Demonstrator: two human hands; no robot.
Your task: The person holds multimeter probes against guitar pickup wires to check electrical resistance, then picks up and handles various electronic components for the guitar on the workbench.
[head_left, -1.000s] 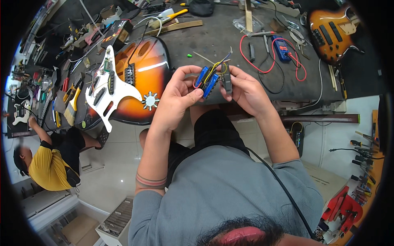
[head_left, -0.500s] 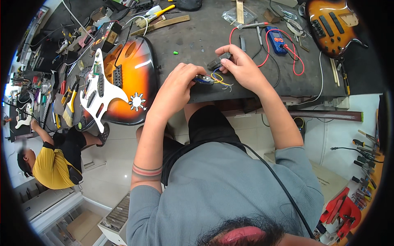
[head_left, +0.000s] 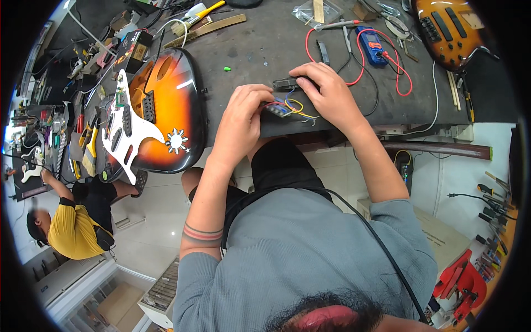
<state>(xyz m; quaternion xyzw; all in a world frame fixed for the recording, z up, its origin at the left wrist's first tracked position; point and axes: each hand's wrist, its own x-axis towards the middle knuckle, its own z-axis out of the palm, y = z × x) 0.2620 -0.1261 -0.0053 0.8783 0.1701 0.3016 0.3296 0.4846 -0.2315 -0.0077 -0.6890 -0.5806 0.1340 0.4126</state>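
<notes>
Over the near edge of the dark workbench, my left hand is closed on a small guitar pickup with a row of pole pieces. Loose yellow, blue and red wires trail from it toward my right hand. My right hand pinches the end of a slim dark bar-shaped piece, which looks like a pickup cover; its far detail is too small to tell. The two pieces are apart. A sunburst electric guitar body lies left of my left hand, with a white pickguard leaning over it.
A blue multimeter with red and black leads sits behind my right hand. Another sunburst body lies far right. A green bit and a small dark tool rest on the bench. At left, a person in yellow works.
The dark piece in my right hand has turned from a tilt to nearly level. The pickup in my left hand has tipped, and its wires have shifted. My view has moved slightly.
</notes>
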